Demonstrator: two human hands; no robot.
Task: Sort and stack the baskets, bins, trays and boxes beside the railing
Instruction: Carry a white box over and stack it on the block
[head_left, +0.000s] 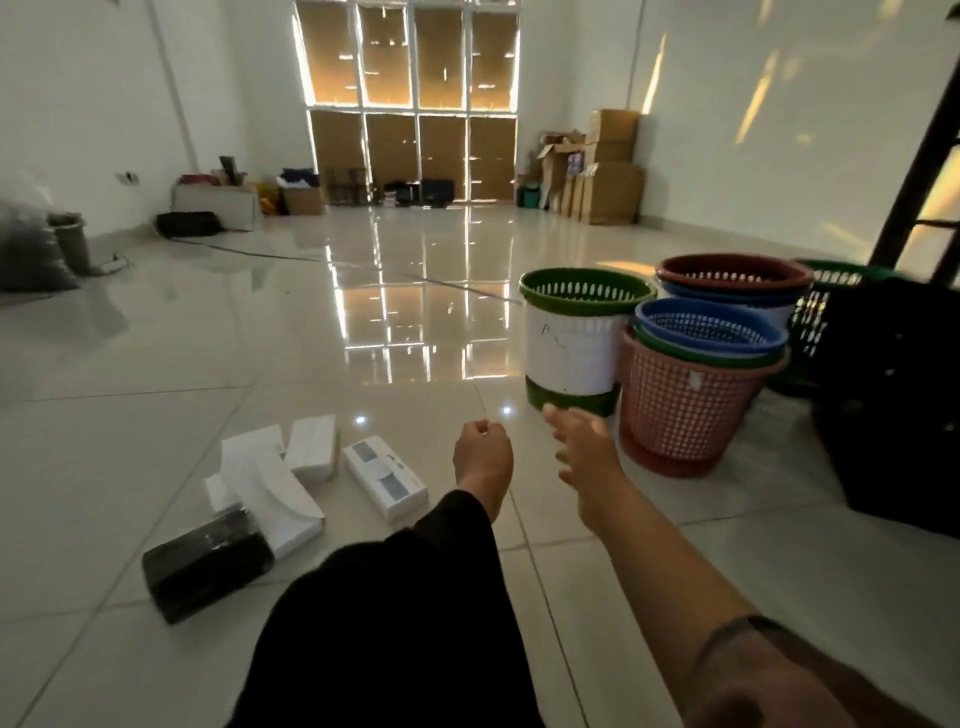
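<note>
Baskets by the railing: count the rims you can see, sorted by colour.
Green rims: 3
Blue rims: 2
Dark red rim: 1
Pink rim: 1
Total: 7

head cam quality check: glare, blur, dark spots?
Head view: backlit window throws strong glare streaks on the glossy floor tiles; black crate at right is crushed to shadow; left edge smeared; wide-angle bends walls; left hand and right hand slightly soft.
</note>
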